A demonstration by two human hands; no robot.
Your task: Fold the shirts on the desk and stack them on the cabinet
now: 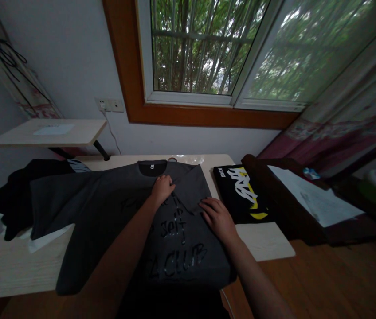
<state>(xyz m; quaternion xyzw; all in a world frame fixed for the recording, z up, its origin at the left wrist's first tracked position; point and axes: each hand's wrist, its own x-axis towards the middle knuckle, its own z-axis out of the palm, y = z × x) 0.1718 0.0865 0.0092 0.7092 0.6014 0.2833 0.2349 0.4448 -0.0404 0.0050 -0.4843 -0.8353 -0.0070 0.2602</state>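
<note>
A dark grey short-sleeved T-shirt (101, 208) with black lettering lies spread on the pale table, its neckline at the far side. The sleeve on the right is folded inward over the chest. My left hand (162, 189) is closed on the shirt's cloth just below the neckline, fingers curled under. With fingers a little apart, my right hand (219, 217) rests at the edge of the folded sleeve; its thumb is hidden. To the right lies a folded black garment (228, 190) with white and yellow print.
A black garment with white stripes (41, 175) is heaped at the left. Behind it stands a small raised shelf (84, 130) with a paper on top. A dark brown surface (271, 195) holding a sheet of paper (317, 199) adjoins the table (271, 241) at right.
</note>
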